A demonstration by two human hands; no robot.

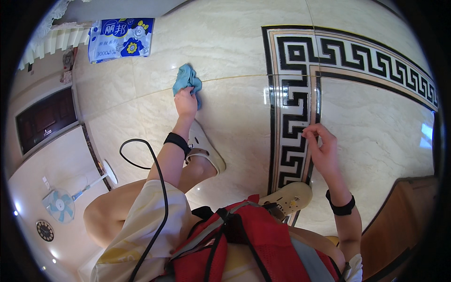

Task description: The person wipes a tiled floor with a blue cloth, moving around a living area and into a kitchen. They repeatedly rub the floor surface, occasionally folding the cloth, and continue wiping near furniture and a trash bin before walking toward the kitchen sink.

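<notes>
A crumpled blue cloth (186, 78) lies on the glossy, marble-look tile floor (229, 112), and my left hand (186, 102) grips its near edge. Over the black-and-white Greek key border of the floor (294, 95), my right hand (320, 141) is raised with thumb and forefinger close together. Whether anything tiny is between those fingertips cannot be told. Beyond the cloth, up and to the left, sits a blue and white plastic-wrapped package (121, 39) bearing writing and a cartoon figure. Both wrists wear black bands.
My feet, in beige clogs (289, 199), are on the floor below my hands. A black cable (164, 190) loops beside my left arm. Brown wooden furniture (401, 218) stands at the lower right. A standing fan (59, 205) and a dark door (47, 118) are at the left.
</notes>
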